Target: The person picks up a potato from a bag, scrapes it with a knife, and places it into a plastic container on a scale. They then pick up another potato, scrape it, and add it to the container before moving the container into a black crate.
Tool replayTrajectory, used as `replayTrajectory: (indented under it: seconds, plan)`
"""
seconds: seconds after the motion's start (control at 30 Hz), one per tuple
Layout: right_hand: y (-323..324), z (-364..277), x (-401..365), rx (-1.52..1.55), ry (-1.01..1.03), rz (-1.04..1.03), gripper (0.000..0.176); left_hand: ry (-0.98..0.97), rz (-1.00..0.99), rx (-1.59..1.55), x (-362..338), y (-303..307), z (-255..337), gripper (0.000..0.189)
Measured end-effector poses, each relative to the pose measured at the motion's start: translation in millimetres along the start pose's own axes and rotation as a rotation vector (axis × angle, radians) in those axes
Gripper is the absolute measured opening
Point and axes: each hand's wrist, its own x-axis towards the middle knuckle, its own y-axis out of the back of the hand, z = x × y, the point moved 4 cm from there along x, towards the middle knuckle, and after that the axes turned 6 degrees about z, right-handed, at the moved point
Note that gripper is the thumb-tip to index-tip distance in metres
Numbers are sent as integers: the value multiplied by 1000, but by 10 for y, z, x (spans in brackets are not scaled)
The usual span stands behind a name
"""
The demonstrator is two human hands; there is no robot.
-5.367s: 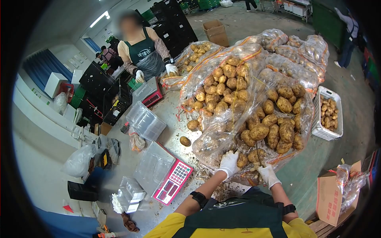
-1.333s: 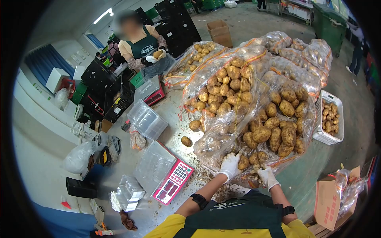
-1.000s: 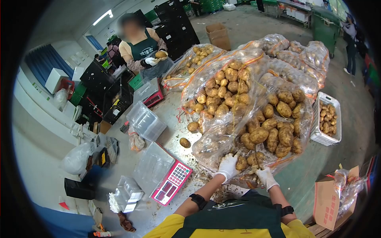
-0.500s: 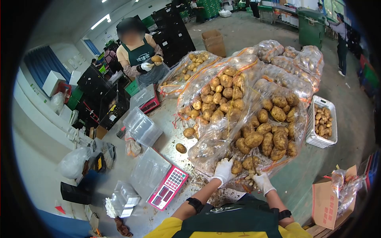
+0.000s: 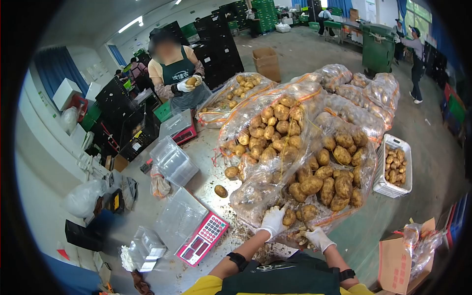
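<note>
From here the work seems to be at the near end of a bag of potatoes by the table's near edge. The left hand touches its plastic, the right hand has its fingers bent at the bag's end, and I can't tell whether either grasps anything; 2 potatoes sit between. The next move probably calls for a sure hold. The bag's end points toward the near edge, its long axis slanting away rightward.

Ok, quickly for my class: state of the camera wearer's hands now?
Left white-gloved hand: against crumpled clear plastic bag; grip cannot be told.
Right white-gloved hand: partly curled near the bag; grip cannot be told.
</note>
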Motion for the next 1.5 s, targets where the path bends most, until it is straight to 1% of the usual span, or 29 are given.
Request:
replayTrajectory:
  seconds: [0.07, 0.17, 0.27, 0.37, 0.47, 0.63, 0.7, 0.77, 0.87, 0.97, 1.07, 1.17, 1.3, 1.47, 1.5]
  plan:
    - [-10, -38, -32, -22, 2, 19, 24, 3, -12, 7, 4, -26, -9, 83]
    - [-44, -25, 43, -148, -42, -46, 22, -1, -7, 0, -6, -3, -8, 82]
    - [-61, 34, 105, -157, -55, -67, 20, 1, 7, -31, -12, 43, 0, 77]
    - [-69, 28, 107, -170, -45, -88, 21, 3, -22, -28, 0, 8, -16, 77]
    - [-64, 107, 156, -149, -30, -82, 22, 0, -2, -41, -5, 1, -17, 77]
    - [-79, -121, -23, -202, -19, -44, 23, -8, -10, -18, -8, 38, -1, 77]
    - [-78, -137, -40, -207, -30, -34, 24, -9, -15, -11, -8, 33, -4, 77]
    - [-60, 75, 147, -205, -26, -59, 24, -8, -21, 0, -7, 32, 1, 76]
    - [-59, 156, 198, -156, -26, -62, 24, -16, 11, 21, -3, -50, -23, 74]
    - [-70, 135, 173, -137, -33, -62, 26, -8, 15, -9, -19, 59, 14, 72]
    - [-73, 105, 130, -143, -45, -62, 26, -15, 21, -8, -15, -18, -14, 71]
    - [-63, 102, 148, -152, -37, -65, 25, -5, 2, -36, -16, 63, 11, 69]
    - [-69, 161, 199, -173, -77, -87, 24, -7, 22, -41, -13, 48, 0, 71]
    - [-105, 125, 162, -141, -70, -56, 25, -15, 50, -52, -2, -48, -36, 72]
    - [-90, 100, 150, -131, -65, -45, 25, -8, 25, -68, -4, -8, -13, 71]
